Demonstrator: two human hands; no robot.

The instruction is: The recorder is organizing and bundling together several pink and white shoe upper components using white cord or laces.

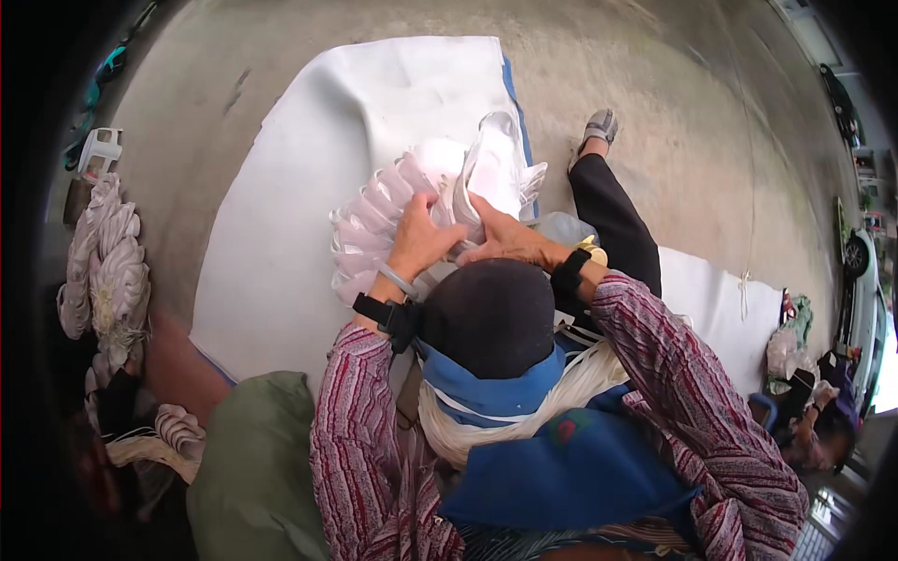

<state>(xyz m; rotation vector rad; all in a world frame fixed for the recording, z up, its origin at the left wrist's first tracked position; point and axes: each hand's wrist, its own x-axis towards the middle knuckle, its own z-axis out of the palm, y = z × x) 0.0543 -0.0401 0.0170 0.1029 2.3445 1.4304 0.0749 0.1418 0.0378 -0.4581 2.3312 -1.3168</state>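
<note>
A curved row of thin, pale pinkish-white pieces, nested one in another and looking like shoe uppers, fans out over a white sheet. My left hand is closed on the near right end of this row, thumb pointing right. Close beside it my right hand grips the base of a larger, open white piece, long and hollow like a shoe upper. Both hands meet just beyond a dark rounded form, which partly hides what lies between the fingers.
A bundle of pale strands and blue cloth lie at my lap. My right leg stretches out at right. Similar white nested pieces are heaped at far left, near a white stool. A green bag sits at lower left.
</note>
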